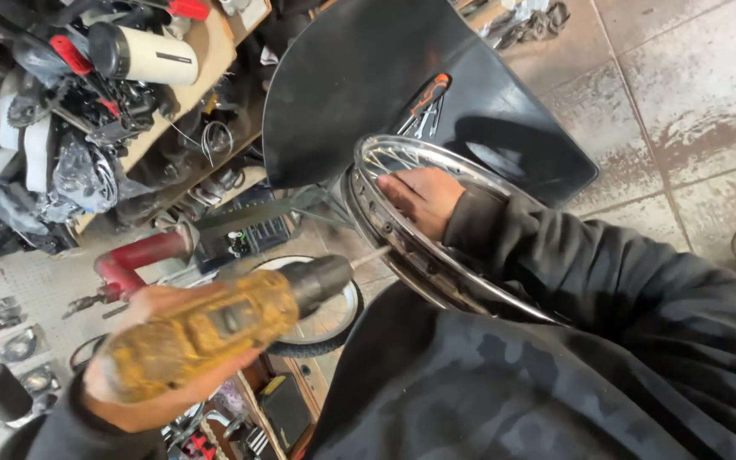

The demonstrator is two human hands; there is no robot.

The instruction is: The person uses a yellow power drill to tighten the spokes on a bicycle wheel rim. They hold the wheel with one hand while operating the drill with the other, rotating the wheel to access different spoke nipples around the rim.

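Observation:
My left hand (pixel 142 375) grips a worn yellow power drill (pixel 215 328) at the lower left. The drill's black chuck and thin bit (pixel 370 255) point right, and the bit's tip meets the inner side of a chrome spoked wheel rim (pixel 385 153). My right hand (pixel 421 196) lies on that rim with its fingers curled over the edge, holding it steady. The rim rests against my lap, partly hidden by my dark sleeve (pixel 572 264) and sweatshirt.
A black curved panel (pixel 359 77) stands behind the rim on the tiled floor (pixel 692 94). Cluttered shelves (pixel 87 111) with parts and a white canister fill the upper left. A red clamp-like tool (pixel 134 260) and a small tyred wheel (pixel 334 319) lie below the drill.

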